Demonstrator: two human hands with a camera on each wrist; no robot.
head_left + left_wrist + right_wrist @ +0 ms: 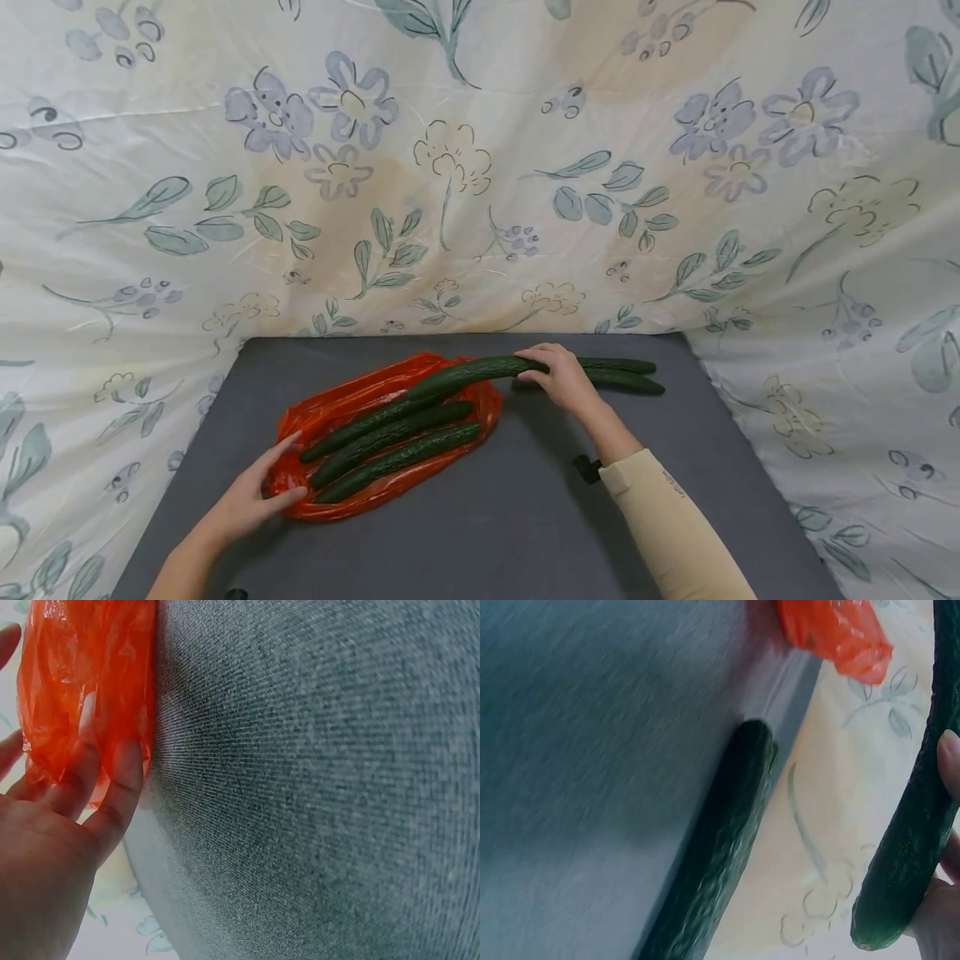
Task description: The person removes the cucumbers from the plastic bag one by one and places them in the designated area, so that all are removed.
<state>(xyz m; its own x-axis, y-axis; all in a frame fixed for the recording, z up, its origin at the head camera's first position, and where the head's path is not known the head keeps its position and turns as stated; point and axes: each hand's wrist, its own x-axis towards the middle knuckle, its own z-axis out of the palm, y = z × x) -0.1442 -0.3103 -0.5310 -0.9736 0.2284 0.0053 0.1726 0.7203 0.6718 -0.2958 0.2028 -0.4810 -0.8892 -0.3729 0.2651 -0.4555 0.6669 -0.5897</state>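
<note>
A dark green cucumber (468,372) is held up by my right hand (558,375), whose thumb and fingers grip it near one end. In the head view its other end overlaps a red plastic bag (375,383). Three cucumbers (405,448) lie side by side on the bag's opened-out plastic. My left hand (251,496) touches the bag's near-left end with fingers spread. The left wrist view shows those fingers fairly straight against the crinkled plastic (90,682). In the right wrist view, the gripped cucumber (907,862) hangs well apart from a cucumber on the table (720,832).
Two more cucumbers (622,379) lie together at the table's back right, partly behind my right hand. The dark grey table (480,533) is bordered at the back and sides by floral cloth (480,208). A small black object (587,468) shows beside my right forearm.
</note>
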